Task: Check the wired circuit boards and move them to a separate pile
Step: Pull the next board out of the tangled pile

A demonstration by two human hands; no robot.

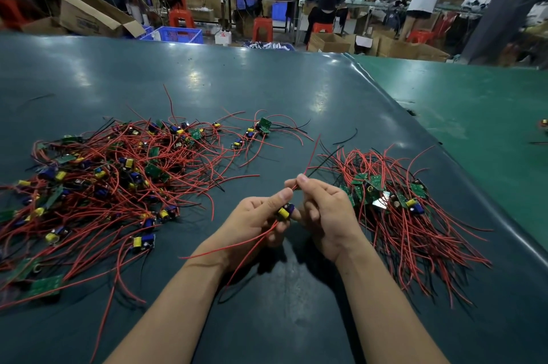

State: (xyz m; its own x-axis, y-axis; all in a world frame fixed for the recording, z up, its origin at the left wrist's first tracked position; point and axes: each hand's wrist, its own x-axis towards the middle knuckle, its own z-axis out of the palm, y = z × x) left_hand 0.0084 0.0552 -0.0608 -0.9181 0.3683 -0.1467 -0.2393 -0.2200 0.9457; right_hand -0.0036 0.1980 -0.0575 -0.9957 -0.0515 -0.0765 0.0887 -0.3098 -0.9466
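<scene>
Pinching the light, stiff circuit board (285, 211) in our left hand (258, 215), we judge its floppy red wire (308, 162), nipped by our right hand (323, 209), tangle-prone.

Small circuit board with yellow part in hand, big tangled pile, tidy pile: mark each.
Small circuit board with yellow part (285, 211), head view: yellow component.
Big tangled pile (112, 182), head view: centre.
Tidy pile (385, 197), head view: boards.

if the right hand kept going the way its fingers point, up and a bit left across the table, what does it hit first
Probably nothing soon: past the right hand and the red wire it pinches, bare table shows. The small cluster of boards lies left of that line, though depth is hard to judge.
</scene>
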